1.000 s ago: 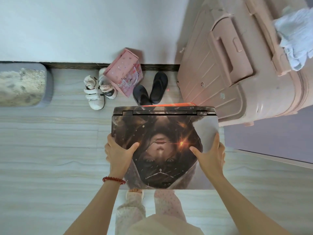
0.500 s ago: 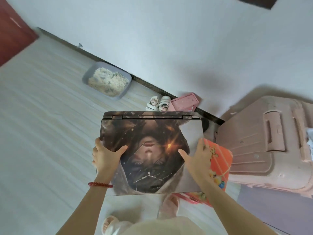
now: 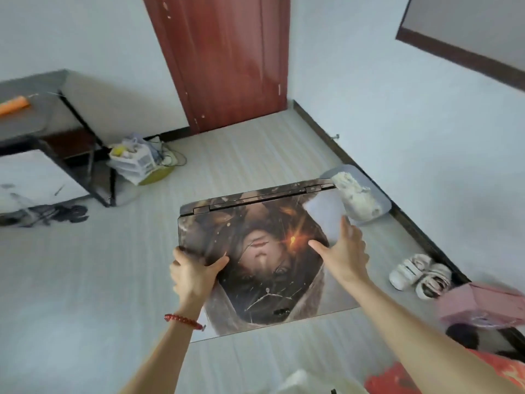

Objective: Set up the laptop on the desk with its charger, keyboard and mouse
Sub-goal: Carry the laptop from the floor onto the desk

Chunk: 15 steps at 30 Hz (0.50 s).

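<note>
I carry a closed laptop (image 3: 255, 231) flat above the floor; its lid bears a dark printed picture. My left hand (image 3: 194, 273) grips its left edge, thumb on the lid. My right hand (image 3: 345, 253) holds the right edge, fingers spread along the side. A desk (image 3: 25, 120) with a grey top and black frame stands at the far left, well away from the laptop. No charger, keyboard or mouse can be made out clearly.
A red-brown door (image 3: 227, 58) is straight ahead. A bag-lined bin (image 3: 139, 163) with cables sits beside the desk. A grey litter tray (image 3: 360, 194), white shoes (image 3: 417, 275) and a pink box (image 3: 483, 305) line the right wall. An orange object (image 3: 14, 105) lies on the desk.
My view has swung left, away from the suitcase, bringing the door and desk into sight. The laptop stays held in both hands and travels with me.
</note>
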Each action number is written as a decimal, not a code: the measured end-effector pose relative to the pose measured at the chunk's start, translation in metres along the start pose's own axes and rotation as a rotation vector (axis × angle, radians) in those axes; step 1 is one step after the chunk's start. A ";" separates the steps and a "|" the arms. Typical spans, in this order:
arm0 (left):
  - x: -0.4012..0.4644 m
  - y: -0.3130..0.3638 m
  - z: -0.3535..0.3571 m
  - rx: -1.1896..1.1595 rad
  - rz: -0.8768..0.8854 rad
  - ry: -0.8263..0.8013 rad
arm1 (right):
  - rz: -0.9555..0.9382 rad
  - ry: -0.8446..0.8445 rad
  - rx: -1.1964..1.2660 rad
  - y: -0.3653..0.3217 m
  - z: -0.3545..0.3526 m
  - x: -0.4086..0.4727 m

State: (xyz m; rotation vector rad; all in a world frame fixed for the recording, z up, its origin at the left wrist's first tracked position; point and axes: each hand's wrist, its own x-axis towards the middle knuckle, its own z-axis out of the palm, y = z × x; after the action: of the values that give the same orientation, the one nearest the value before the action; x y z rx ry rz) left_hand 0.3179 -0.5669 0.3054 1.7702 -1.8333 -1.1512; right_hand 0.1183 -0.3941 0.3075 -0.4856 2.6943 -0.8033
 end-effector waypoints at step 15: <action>0.225 -0.051 -0.222 -0.083 -0.333 0.483 | -0.503 -0.319 -0.053 -0.371 0.207 0.078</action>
State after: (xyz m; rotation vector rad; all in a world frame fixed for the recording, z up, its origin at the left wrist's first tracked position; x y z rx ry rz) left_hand 0.4768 -0.8427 0.3404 2.1263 -1.2302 -0.7899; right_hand 0.2094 -0.8149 0.3387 -1.2228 2.3238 -0.6979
